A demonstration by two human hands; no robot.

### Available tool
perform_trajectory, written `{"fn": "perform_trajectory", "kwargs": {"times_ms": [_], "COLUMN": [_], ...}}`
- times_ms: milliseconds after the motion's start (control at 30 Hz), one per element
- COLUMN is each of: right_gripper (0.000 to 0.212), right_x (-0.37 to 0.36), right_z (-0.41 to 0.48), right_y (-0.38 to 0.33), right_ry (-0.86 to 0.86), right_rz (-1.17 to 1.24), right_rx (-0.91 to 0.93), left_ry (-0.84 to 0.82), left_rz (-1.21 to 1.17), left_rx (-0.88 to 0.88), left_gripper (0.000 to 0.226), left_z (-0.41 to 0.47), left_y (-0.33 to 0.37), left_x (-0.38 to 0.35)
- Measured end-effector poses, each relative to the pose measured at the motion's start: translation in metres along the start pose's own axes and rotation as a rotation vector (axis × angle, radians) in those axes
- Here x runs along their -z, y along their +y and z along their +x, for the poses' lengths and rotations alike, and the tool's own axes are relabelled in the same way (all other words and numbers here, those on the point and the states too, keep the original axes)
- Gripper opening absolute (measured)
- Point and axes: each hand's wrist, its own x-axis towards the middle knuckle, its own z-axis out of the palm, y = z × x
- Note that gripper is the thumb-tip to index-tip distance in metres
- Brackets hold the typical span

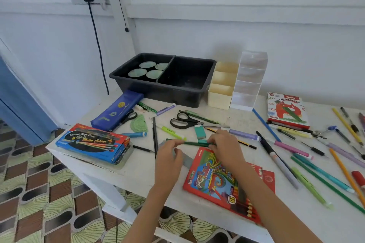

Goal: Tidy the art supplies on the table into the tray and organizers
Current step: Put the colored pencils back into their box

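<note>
1. White panelled wall backs a white bench [138,173] strewn with pens, pencils and markers, thickest on the right side.
2. At the back stands a black tray [169,92] with two compartments; the left one holds four pale green discs [147,64].
3. A cream organizer [219,96] and a clear organizer [245,85] stand side by side just right of the tray.
4. A watercolour box [92,144] lies at the front left corner, with a blue pencil case [116,112] behind it. A red crayon box [213,179] lies under the right wrist.
5. Black-handled scissors [183,121] and a teal eraser [199,132] lie between the tray and the hands.
6. The left hand [169,156] and right hand [225,150] hold a green pencil [189,142] low over the bench. The left fingers pinch it near its left end; the right fingers curl round its right end.
7. Its long axis runs left to right; which end is the tip cannot be told.
</note>
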Motion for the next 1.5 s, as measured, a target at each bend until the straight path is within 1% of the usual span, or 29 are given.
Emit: {"fn": "perform_trajectory", "kwargs": {"times_ms": [133,233,333,400,467,533,600,700,833,900,1067,1167,1233,1333,1367,1433,1500], "right_gripper": [0.017,0.017,0.022,0.020,0.016,0.012,0.008,0.007,0.008,0.009,0.010,0.014,0.017,0.019,0.020,0.021,0.018], "right_x": [-0.002,-0.002,0.004,0.007,0.009,0.012,0.015,0.020,0.021,0.023,0.024,0.025,0.027,0.032,0.033,0.037,0.042], "right_z": [0.005,0.009,0.013,0.013,0.013,0.012,0.007,-0.003,-0.020,-0.029,-0.047,-0.058,-0.065,-0.074,-0.078,-0.084,-0.093], "right_y": [-0.001,-0.001,0.001,0.001,-0.001,-0.002,-0.003,-0.003,0.002,0.004,0.004,0.006,0.009,0.019,0.022,0.030,0.038], "right_ry": [-0.065,-0.124,-0.175,-0.145,-0.082,-0.014,0.058,0.099,0.120,0.141,0.184,0.234,0.304,0.411,0.449,0.533,0.611], "right_rz": [0.016,0.041,0.013,0.043,0.185,0.395,0.553,0.727,0.905,0.995,1.040,1.153,1.255,1.420,1.479,1.581,1.633], "right_rx": [0.061,0.056,0.083,0.086,0.029,-0.049,-0.107,-0.182,-0.308,-0.388,-0.518,-0.574,-0.614,-0.684,-0.696,-0.713,-0.706], "left_ry": [0.091,0.156,0.129,0.095,0.080,0.083,0.105,0.158,0.156,0.136,0.012,0.020,0.103,0.299,0.337,0.359,0.373], "left_rz": [0.059,0.117,0.183,0.252,0.303,0.335,0.364,0.410,0.488,0.529,0.712,0.763,0.676,0.371,0.297,0.148,-0.006], "left_rx": [0.020,0.048,0.094,0.114,0.147,0.184,0.216,0.263,0.296,0.318,0.285,0.264,0.252,0.181,0.137,0.030,-0.093], "left_gripper": [0.027,0.022,0.014,0.013,0.014,0.014,0.014,0.015,0.021,0.019,0.010,0.010,0.014,0.012,0.011,0.011,0.011], "left_z": [0.002,0.004,0.010,0.015,0.021,0.026,0.029,0.030,0.031,0.032,0.033,0.035,0.034,0.027,0.024,0.019,0.017], "left_y": [-0.014,-0.024,-0.032,-0.035,-0.034,-0.030,-0.027,-0.026,-0.030,-0.028,-0.020,-0.016,-0.014,0.000,0.008,0.027,0.046], "left_x": [0.012,0.019,0.021,0.021,0.019,0.017,0.014,0.011,0.012,0.014,0.014,0.018,0.021,0.024,0.025,0.025,0.021]}}
